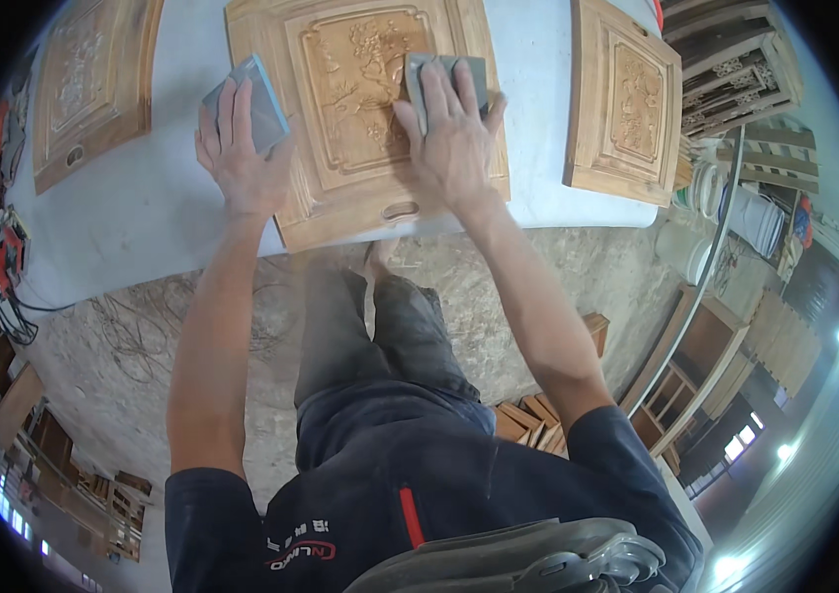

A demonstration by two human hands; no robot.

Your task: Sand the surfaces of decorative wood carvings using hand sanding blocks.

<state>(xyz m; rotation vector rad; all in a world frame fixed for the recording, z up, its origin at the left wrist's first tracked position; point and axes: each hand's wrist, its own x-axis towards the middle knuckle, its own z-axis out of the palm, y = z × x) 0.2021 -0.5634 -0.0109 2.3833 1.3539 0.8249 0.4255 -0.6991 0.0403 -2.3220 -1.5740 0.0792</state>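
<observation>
A carved wooden panel (340,212) lies on the pale-covered table in front of me, its relief of plants set inside a raised frame. My left hand (245,163) grips a grey sanding block (263,97) with a blue edge, tilted over the panel's left border. Fingers of my right hand (454,148) are spread over a grey sanding pad (480,77), pressing it on the right part of the carving and frame. The undersides of both abrasives are hidden. Near the panel's front edge is an oval slot (401,211).
Similar carved panels lie at the left (93,94) and right (627,99) of the table (182,188). Tools with cables (0,257) crowd the far left edge. Stacked wooden parts (736,74), white buckets (691,252) and a wooden cabinet frame (696,356) stand at the right.
</observation>
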